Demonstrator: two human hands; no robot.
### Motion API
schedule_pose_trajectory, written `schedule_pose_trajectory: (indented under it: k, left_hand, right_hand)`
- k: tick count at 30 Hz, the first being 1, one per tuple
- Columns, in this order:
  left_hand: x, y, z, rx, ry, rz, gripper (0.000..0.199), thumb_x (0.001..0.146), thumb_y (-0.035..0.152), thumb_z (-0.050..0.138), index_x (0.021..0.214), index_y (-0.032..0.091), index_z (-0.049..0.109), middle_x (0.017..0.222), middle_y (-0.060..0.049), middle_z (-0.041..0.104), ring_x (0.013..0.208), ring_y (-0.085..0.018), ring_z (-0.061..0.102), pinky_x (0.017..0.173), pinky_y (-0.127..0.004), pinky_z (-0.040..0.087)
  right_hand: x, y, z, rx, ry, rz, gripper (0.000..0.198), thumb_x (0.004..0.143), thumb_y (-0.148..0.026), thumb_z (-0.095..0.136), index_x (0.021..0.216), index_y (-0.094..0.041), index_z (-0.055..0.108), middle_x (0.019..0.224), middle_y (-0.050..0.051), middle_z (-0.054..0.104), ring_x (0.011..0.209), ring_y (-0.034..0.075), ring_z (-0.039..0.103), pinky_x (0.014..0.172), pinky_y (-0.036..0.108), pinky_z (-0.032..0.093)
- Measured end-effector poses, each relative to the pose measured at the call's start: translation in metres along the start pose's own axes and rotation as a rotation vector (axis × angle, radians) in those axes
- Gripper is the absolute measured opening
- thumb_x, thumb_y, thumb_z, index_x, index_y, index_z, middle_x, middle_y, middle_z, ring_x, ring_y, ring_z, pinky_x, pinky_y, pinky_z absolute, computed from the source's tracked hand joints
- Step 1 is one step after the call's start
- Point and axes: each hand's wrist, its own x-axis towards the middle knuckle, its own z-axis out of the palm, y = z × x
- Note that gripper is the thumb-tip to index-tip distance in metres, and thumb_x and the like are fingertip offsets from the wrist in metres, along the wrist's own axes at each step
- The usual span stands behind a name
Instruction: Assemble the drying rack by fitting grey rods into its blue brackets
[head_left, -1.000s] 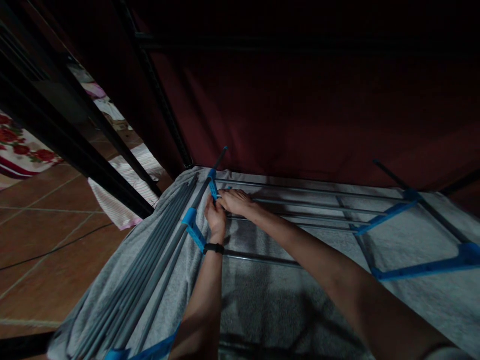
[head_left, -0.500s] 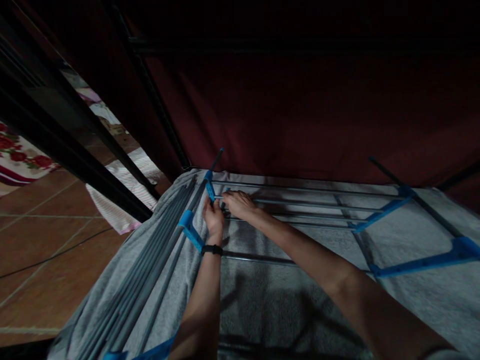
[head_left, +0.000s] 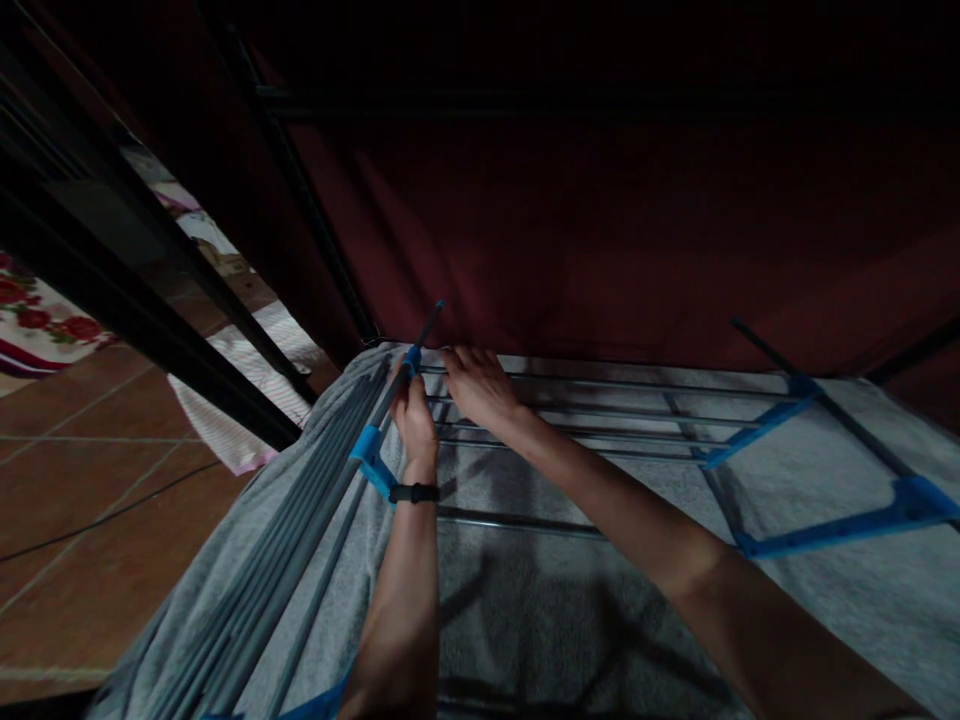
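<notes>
A grey drying rack with blue plastic joints (head_left: pixel 765 428) stands below me, and a grey towel (head_left: pixel 525 590) lies spread under its rods. My left hand (head_left: pixel 414 415), with a black band at the wrist, grips the rack's left side bar (head_left: pixel 390 392) next to a blue joint (head_left: pixel 411 358). My right hand (head_left: pixel 474 385) rests palm down on the far cross rods (head_left: pixel 600 382), fingers stretched toward the back rod. Whether its fingers curl round a rod cannot be told.
A folded wing of grey rods (head_left: pixel 300 540) slopes down at the left. A dark red curtain (head_left: pixel 600 230) hangs right behind the rack. Black bars (head_left: pixel 150 300) cross the left side above a tiled floor (head_left: pixel 75 500) with a striped cloth (head_left: pixel 232 430) and a thin cable.
My right hand has moved from the blue joint outward onto the far rods, fingers now spread. My left hand has slid a little farther up the side bar.
</notes>
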Motion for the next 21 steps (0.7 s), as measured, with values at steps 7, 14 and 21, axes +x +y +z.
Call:
schedule_pose_trajectory:
  k: [7, 14, 21]
  left_hand:
    - [0.010, -0.018, 0.004, -0.092, 0.084, -0.106, 0.039, 0.099, 0.044, 0.059, 0.120, 0.015, 0.073, 0.132, -0.012, 0.072, 0.133, -0.027, 0.061, 0.123, -0.044, 0.039]
    - [0.011, -0.028, 0.010, -0.223, 0.149, -0.156, 0.033, 0.097, 0.041, 0.063, 0.115, 0.015, 0.074, 0.124, -0.010, 0.075, 0.128, -0.025, 0.064, 0.120, -0.042, 0.043]
    - [0.010, -0.026, 0.013, -0.290, 0.178, -0.176, 0.026, 0.096, 0.036, 0.065, 0.109, 0.016, 0.075, 0.119, -0.009, 0.076, 0.128, -0.025, 0.064, 0.121, -0.042, 0.042]
  right_hand:
    - [0.018, 0.000, 0.007, 0.079, -0.178, -0.029, 0.039, 0.110, -0.024, 0.033, 0.137, -0.024, 0.062, 0.143, 0.010, 0.064, 0.115, 0.022, 0.068, 0.095, 0.037, 0.054]
    - [0.014, 0.000, 0.000, 0.093, -0.207, -0.052, 0.045, 0.106, -0.017, 0.034, 0.143, -0.026, 0.057, 0.147, 0.009, 0.061, 0.117, 0.022, 0.069, 0.095, 0.038, 0.055]
    - [0.018, 0.003, 0.002, 0.127, -0.239, -0.055, 0.049, 0.105, -0.016, 0.034, 0.146, -0.030, 0.056, 0.151, 0.006, 0.059, 0.123, 0.021, 0.065, 0.098, 0.038, 0.054]
